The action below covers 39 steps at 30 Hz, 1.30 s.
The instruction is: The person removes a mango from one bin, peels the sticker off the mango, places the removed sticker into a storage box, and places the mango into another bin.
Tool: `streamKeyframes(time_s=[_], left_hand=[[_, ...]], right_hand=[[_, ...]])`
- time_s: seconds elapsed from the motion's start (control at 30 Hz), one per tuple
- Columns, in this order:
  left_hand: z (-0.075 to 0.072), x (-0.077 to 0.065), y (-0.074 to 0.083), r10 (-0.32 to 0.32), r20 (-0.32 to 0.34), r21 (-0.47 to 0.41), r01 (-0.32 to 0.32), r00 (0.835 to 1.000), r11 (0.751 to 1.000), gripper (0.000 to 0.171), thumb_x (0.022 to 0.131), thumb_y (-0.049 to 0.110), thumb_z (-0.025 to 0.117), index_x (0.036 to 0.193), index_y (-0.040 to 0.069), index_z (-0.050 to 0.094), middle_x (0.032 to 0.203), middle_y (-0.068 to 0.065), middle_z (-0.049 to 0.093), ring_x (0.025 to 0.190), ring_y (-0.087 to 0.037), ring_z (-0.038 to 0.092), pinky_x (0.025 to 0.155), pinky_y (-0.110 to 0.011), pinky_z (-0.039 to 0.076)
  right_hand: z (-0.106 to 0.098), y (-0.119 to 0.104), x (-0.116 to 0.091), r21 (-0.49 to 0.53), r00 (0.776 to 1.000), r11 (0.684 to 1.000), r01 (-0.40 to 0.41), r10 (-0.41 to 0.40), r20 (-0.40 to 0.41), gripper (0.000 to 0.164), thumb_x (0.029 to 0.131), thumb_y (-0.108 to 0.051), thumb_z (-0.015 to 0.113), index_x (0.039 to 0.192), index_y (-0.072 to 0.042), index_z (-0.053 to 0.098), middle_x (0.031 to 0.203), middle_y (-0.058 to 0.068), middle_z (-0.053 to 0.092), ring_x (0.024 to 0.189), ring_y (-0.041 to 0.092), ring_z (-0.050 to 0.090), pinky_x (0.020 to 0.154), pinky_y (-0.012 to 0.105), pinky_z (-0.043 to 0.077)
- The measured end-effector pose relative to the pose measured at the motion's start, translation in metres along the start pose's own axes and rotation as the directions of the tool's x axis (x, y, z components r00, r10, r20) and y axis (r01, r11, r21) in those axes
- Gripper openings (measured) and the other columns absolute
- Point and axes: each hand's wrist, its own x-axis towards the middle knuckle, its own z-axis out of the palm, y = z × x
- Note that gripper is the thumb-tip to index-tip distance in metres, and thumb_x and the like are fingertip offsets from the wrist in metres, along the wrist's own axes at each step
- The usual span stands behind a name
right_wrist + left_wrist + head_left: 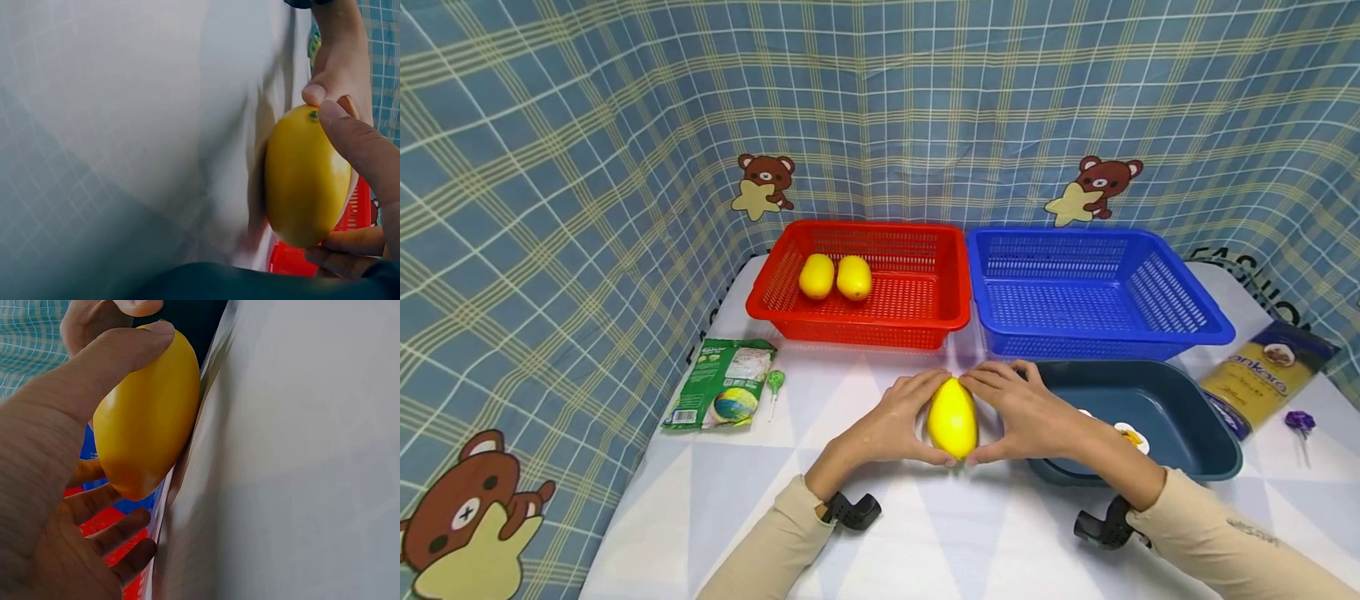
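A yellow lemon [952, 421] stands on the table cloth, pointed end away from me in the head view. My left hand [891, 425] curves around its left side, thumb at the near end and fingers at the far end. From the other side my right hand [1033, 417] grips the same lemon, and the two thumb tips almost meet. In the right wrist view a small green stem spot shows on the lemon [306, 178] beside the thumbs. The left wrist view shows the left thumb lying over the lemon [150, 415], with several fingers spread below it.
Two more lemons [836, 277] lie in a red basket [910, 321]. Beside it stands a blue basket [1097, 337]. A dark teal tub [1187, 417] with white round pieces sits under my right forearm. Left are a green packet [722, 383] and green lollipop [775, 381]; right, a pasta packet [1270, 371] and purple lollipop [1300, 421].
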Motion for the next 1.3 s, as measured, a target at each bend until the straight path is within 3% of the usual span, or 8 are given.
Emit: streamKeyframes(time_s=[0.27,0.43,0.73,0.9,1.0,1.07,1.2,1.3], left_hand=[[0.001,-0.001,-0.001,-0.023,0.015,-0.009,0.024,1.000,1.000,0.114,0.071,0.054,0.086,0.160,0.014,0.025,0.162,-0.001,0.027,0.140,-0.025,0.032,0.115,-0.045,0.029],[0.001,-0.001,0.000,-0.039,0.024,-0.035,0.039,0.999,0.999,0.114,0.072,0.055,0.085,0.160,0.014,0.024,0.163,-0.001,0.026,0.138,-0.025,0.032,0.111,-0.046,0.035],[-0.003,-0.005,-0.001,-0.085,0.026,-0.056,0.086,0.996,0.995,0.117,0.071,0.056,0.085,0.161,0.017,0.022,0.164,0.003,0.023,0.138,-0.023,0.031,0.109,-0.047,0.038],[-0.007,-0.005,-0.002,-0.087,0.025,-0.035,0.088,0.996,0.996,0.116,0.074,0.066,0.078,0.162,0.024,0.015,0.166,0.003,0.016,0.142,-0.025,0.025,0.110,-0.053,0.035],[-0.012,-0.002,-0.003,-0.111,-0.019,-0.060,0.110,0.994,0.992,0.109,0.078,0.069,0.071,0.161,0.033,0.013,0.166,0.005,0.016,0.146,-0.024,0.024,0.110,-0.057,0.034],[-0.016,-0.001,-0.004,-0.122,-0.075,-0.071,0.117,0.990,0.991,0.102,0.080,0.068,0.069,0.161,0.036,0.016,0.165,0.005,0.021,0.144,-0.023,0.031,0.110,-0.056,0.034],[-0.028,0.000,-0.008,-0.113,-0.197,-0.099,0.095,0.974,0.991,0.091,0.084,0.058,0.072,0.159,0.028,0.030,0.159,0.003,0.033,0.126,-0.023,0.052,0.100,-0.049,0.046],[-0.038,-0.002,-0.011,-0.104,-0.272,-0.131,0.070,0.957,0.989,0.084,0.085,0.050,0.075,0.156,0.024,0.037,0.155,0.005,0.039,0.109,-0.026,0.059,0.087,-0.043,0.053]], right_hand=[[0.006,-0.003,0.005,-0.015,1.000,1.000,-0.007,0.008,0.026,0.107,0.067,-0.068,0.081,0.146,-0.002,0.050,0.144,0.011,0.053,0.134,0.033,0.040,0.105,0.061,0.024],[0.008,-0.004,0.006,-0.030,1.000,0.999,-0.011,0.012,0.018,0.112,0.065,-0.069,0.081,0.147,-0.001,0.047,0.143,0.011,0.054,0.132,0.033,0.041,0.103,0.060,0.028],[0.010,-0.003,0.011,-0.004,1.000,1.000,-0.001,0.001,-0.007,0.106,0.066,-0.065,0.081,0.146,-0.003,0.050,0.142,0.009,0.056,0.129,0.029,0.042,0.101,0.057,0.028],[0.012,-0.003,0.011,-0.006,1.000,1.000,-0.013,0.013,-0.014,0.104,0.066,-0.068,0.080,0.144,-0.004,0.052,0.139,0.008,0.058,0.128,0.028,0.042,0.100,0.059,0.027],[0.012,-0.002,0.009,-0.005,0.999,1.000,-0.021,0.021,-0.027,0.105,0.064,-0.068,0.081,0.142,-0.004,0.054,0.137,0.008,0.059,0.126,0.028,0.043,0.100,0.060,0.028],[0.011,-0.002,0.008,-0.003,0.999,1.000,-0.022,0.022,-0.034,0.105,0.063,-0.067,0.083,0.142,-0.003,0.054,0.137,0.009,0.059,0.125,0.029,0.044,0.099,0.060,0.028],[0.010,-0.002,0.007,0.000,0.999,1.000,-0.026,0.026,-0.029,0.105,0.063,-0.066,0.083,0.142,-0.003,0.054,0.137,0.009,0.059,0.126,0.028,0.044,0.100,0.059,0.027],[0.010,-0.002,0.006,0.007,0.999,0.999,-0.035,0.035,-0.019,0.106,0.064,-0.066,0.083,0.143,-0.003,0.053,0.138,0.010,0.058,0.126,0.029,0.043,0.101,0.060,0.025]])
